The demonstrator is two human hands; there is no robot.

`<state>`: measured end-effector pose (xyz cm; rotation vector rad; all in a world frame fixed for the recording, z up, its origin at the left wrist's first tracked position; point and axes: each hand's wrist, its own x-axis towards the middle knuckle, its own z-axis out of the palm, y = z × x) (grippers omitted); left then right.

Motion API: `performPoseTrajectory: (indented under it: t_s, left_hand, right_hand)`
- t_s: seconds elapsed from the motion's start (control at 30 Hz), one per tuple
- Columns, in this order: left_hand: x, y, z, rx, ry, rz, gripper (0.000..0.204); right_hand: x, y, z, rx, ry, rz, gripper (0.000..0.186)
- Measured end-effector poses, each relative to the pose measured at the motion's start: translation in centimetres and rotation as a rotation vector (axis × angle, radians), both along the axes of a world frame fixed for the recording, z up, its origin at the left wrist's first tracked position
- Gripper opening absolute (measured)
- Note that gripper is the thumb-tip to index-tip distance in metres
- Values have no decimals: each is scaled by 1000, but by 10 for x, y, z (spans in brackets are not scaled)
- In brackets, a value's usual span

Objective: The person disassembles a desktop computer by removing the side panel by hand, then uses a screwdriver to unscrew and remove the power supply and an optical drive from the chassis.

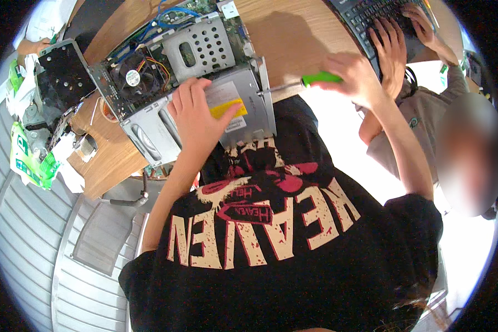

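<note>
An opened computer case (166,105) lies at the near edge of the desk. My left hand (196,116) rests across a silver optical drive (252,105) in it, fingers spread and thumb by a yellow label. In my right hand (355,80) is a screwdriver with a green handle (322,78). Its metal shaft points left, and the tip meets the right edge of the case beside the drive; whether it sits in a screw I cannot tell. Farther back are a perforated metal bracket (199,50), a black cooling fan (135,77) and blue cables (169,22).
At the right, a co-worker's hands (390,47) are on a black laptop (365,22). A black panel (66,72) stands at the desk's left, near green-and-white packaging (30,155) and a tape roll (108,110). A grey mesh chair (108,238) stands at the lower left.
</note>
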<state>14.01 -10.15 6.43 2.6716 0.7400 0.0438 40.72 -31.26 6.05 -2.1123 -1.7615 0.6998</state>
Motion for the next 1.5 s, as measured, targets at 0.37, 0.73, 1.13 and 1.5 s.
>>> performPoseTrajectory:
  t_s: [0.37, 0.73, 1.13, 1.5]
  left_hand:
    - [0, 5, -21, -181, -268, 23, 63]
    - [20, -4, -39, -42, -148, -4, 48]
    - [22, -6, -40, -34, -94, -39, 53]
    - [19, -1, -50, -3, -201, -79, 50]
  right_hand:
    - [-53, -1, 104, -293, -24, -324, 31]
    - [-111, 9, -29, 90, 965, -891, 43]
    - [-146, 59, -12, -34, 822, -871, 39]
    - [-106, 68, -47, 471, 1310, -884, 41]
